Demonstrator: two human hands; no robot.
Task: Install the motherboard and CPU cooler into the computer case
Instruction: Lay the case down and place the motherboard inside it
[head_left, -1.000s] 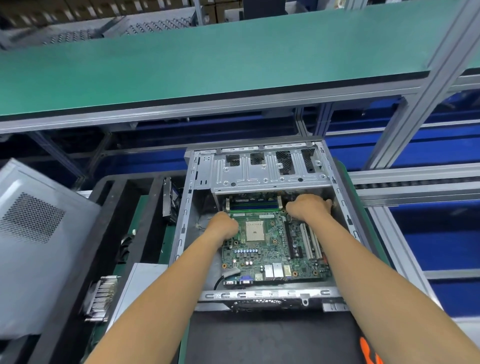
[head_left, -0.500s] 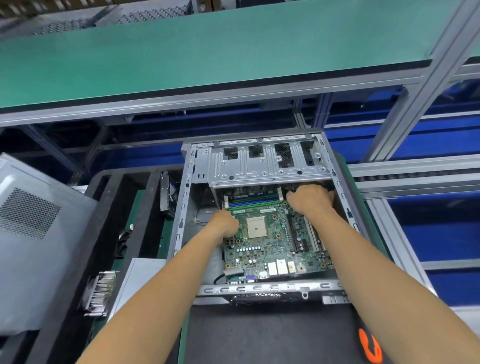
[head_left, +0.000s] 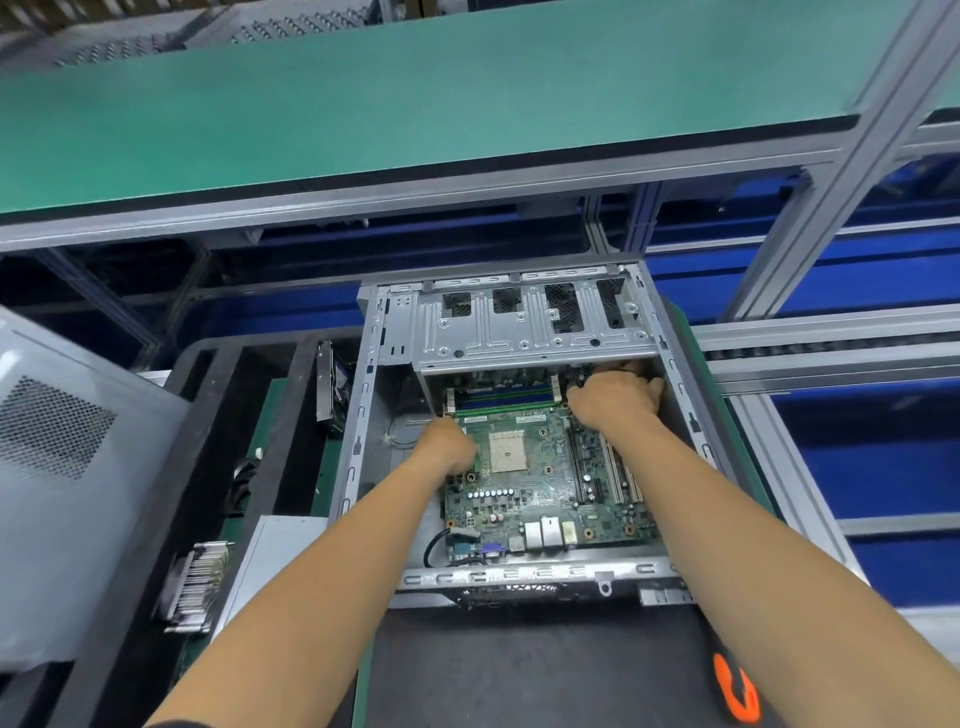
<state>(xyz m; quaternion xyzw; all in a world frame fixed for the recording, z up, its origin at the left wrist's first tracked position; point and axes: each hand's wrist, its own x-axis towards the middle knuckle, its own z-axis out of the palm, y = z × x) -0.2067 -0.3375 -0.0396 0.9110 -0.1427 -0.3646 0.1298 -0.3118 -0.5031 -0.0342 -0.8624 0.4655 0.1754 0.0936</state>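
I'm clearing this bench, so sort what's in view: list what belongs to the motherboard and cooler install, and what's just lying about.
Belongs to the job:
- computer case, open
- motherboard, inside the case
- left hand at the board's left edge
- right hand at its far right corner
- finned heatsink, likely the cooler, left of the case

Lying about:
- grey side panel
- orange-and-black tool
- green shelf
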